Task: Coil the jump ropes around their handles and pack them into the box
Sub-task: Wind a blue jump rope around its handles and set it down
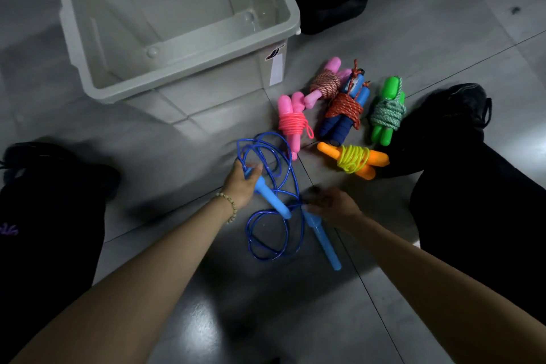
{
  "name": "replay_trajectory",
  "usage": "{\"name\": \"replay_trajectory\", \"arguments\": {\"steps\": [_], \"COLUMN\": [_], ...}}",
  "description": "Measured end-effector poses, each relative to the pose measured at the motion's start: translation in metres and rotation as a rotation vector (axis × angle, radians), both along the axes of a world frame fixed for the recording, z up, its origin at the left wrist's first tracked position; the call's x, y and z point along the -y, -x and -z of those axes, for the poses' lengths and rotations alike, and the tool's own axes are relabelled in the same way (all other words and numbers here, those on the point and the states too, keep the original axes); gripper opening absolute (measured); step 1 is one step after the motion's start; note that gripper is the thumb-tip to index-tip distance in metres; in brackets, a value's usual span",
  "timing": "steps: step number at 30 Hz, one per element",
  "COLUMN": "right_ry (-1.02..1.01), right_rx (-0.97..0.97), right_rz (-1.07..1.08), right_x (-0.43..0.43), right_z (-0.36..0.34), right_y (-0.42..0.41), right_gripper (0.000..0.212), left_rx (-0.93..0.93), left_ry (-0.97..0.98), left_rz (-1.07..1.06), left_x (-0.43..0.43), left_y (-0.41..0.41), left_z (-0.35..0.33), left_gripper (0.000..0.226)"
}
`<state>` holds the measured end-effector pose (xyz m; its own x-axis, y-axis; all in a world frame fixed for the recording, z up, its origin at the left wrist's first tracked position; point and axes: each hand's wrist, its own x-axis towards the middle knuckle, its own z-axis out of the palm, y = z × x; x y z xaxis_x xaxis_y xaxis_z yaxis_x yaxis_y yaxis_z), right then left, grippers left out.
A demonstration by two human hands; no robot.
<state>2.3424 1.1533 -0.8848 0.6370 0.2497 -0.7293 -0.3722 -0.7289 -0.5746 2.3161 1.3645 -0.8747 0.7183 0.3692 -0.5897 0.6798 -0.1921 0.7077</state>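
Left hand (242,183): I see it gripping one blue handle (273,201).
Right hand (334,207): gripping the other handle (323,241) at its top.
Blue cord (248,235): loose, in front of the box (206,89).
Coiled ropes (345,109): beside the box, outside it.

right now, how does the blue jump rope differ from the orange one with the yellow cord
The blue jump rope's cord sprawls in loose loops on the floor; the orange jump rope's yellow cord is wound tight round its handles. The blue one's handles are apart, one in the left hand, one in the right hand; the orange one's lie bundled together, untouched. Both are outside the box.
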Motion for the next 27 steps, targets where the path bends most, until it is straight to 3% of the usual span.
{"name": "replay_trajectory", "arguments": {"steps": [3,5,7,10,13,16,20,23,27], "right_ry": [-0.056,-0.023,0.031,-0.059,-0.301,-0.433,-0.551,-0.621,-0.758], "right_rx": [0.011,-0.018,-0.006,-0.022,-0.114,-0.137,-0.074,-0.021,0.002], "right_rz": [-0.031,-0.009,-0.043,0.095,0.304,0.317,0.321,0.27,0.269], "right_x": [-0.005,-0.01,-0.016,-0.025,-0.037,-0.047,-0.053,-0.048,-0.04], "right_z": [0.012,0.017,0.021,0.009,-0.024,-0.068,-0.139,-0.196,-0.261], "right_y": [0.018,0.02,0.011,-0.009,-0.02,-0.026,-0.031,-0.023,-0.005], "right_gripper": [0.018,0.029,0.016,0.021,0.02,0.007,0.008,0.006,0.013], "left_rx": [-0.047,-0.075,-0.121,-0.129,-0.105,-0.067,0.05,0.117,0.247], "left_ry": [0.024,0.069,0.047,0.004,0.005,0.011,-0.075,0.098,0.088], "left_rz": [-0.028,-0.062,-0.058,-0.037,-0.057,-0.039,-0.042,-0.102,-0.08], "left_x": [-0.003,-0.005,-0.009,-0.012,-0.019,-0.028,-0.04,-0.045,-0.044], "left_y": [0.003,0.002,0.001,-0.001,-0.001,0.002,0.013,0.021,0.036], "left_z": [0.001,0.0,-0.001,-0.008,-0.02,-0.049,-0.106,-0.155,-0.228], "left_gripper": [0.026,0.035,0.056,0.081,0.049,0.021,0.033,0.013,0.021]}}
